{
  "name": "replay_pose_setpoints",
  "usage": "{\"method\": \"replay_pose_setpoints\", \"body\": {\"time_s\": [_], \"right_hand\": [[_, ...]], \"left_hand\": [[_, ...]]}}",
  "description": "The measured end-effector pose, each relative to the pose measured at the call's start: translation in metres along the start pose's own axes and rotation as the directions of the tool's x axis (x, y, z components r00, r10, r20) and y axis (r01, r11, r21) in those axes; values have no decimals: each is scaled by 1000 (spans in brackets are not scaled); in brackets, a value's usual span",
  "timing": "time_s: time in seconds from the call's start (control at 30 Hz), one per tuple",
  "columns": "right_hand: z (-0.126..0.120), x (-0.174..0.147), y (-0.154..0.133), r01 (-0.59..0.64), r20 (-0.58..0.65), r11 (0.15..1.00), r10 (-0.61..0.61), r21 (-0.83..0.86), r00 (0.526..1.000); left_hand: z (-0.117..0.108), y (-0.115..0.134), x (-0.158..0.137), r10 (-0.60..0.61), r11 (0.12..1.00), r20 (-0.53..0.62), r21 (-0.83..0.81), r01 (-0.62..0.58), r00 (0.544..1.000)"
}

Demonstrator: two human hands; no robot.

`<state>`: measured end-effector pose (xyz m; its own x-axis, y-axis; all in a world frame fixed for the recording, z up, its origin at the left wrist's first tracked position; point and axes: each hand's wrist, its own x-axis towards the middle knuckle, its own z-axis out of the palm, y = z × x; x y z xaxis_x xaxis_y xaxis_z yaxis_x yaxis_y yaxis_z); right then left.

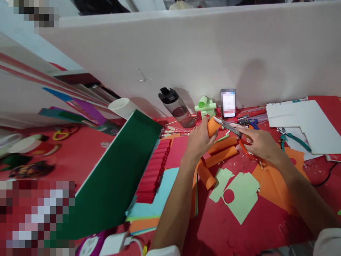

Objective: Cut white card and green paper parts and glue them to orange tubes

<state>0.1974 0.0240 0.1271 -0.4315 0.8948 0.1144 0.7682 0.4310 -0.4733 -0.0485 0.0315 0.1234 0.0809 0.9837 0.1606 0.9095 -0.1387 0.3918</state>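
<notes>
My left hand [199,140] is closed around an orange paper roll [214,126], held up over the middle of the table. In my right hand [259,143] is a pair of scissors [231,128] with red-orange handles; the blades reach left to the open end of the roll. Below the hands lie more orange paper rolls [221,156]. Nearer to me is a cut sheet of light green paper [242,193] with a round hole. Orange paper [275,185] lies under my right forearm.
A dark bottle [179,109], light green paper tubes [205,106] and a phone [228,103] stand along the white partition [186,53]. Leftward, a green board [114,185] leans beside red folded paper [154,170]. Teal-handled pliers [295,138] and white board [306,121] are at right.
</notes>
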Motion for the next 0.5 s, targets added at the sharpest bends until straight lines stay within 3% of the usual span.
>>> {"method": "replay_pose_setpoints", "body": {"time_s": [0.23,0.5], "right_hand": [[-1,0,9,29,-19,999,-30,-17,999],[-6,0,4,-17,-2,1000,17,21,1000]], "left_hand": [[3,-2,1,-1,1000,-9,2,1,1000],[1,2,-1,13,999,-21,-36,-13,1000]]}}
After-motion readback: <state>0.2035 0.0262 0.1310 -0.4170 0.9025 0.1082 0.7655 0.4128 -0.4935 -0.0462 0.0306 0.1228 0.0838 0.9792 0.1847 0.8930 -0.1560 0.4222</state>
